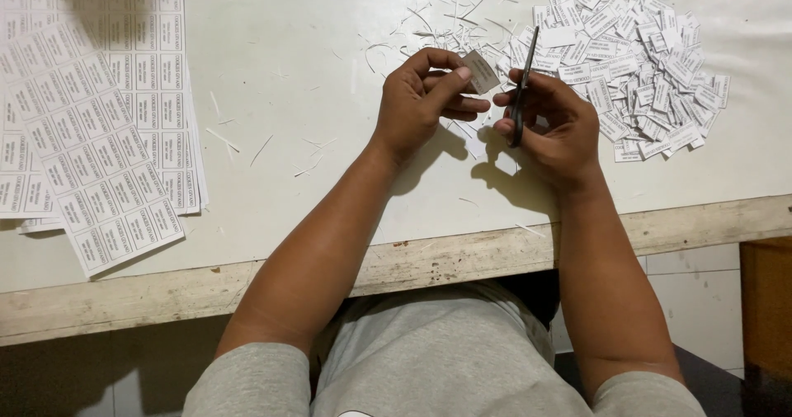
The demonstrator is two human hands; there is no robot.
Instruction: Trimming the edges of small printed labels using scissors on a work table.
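— Head view, looking down: what has the person got in their hands?

— The left hand (pixel 421 95) pinches a small white paper label (pixel 481 72) between thumb and fingers, closed snugly on it. The right hand (pixel 549 124) is wrapped round a pair of dark scissors (pixel 521 87), fingers through the handles, blades pointing away from the body and nearly together.

— And where is that label, next to the scissors?

— Just left of the blades, close beside them; I can't tell whether it touches them.

— What else lies about the scissors?

— To their right and beyond, a heap of cut labels (pixel 643 62). Beyond and a little left, thin paper slivers (pixel 445 21). Well off to the left, stacked printed sheets (pixel 99 136) of uncut labels. Everything rests on a white table (pixel 289 37) with a worn wooden edge (pixel 412 268) nearer the person than the scissors.
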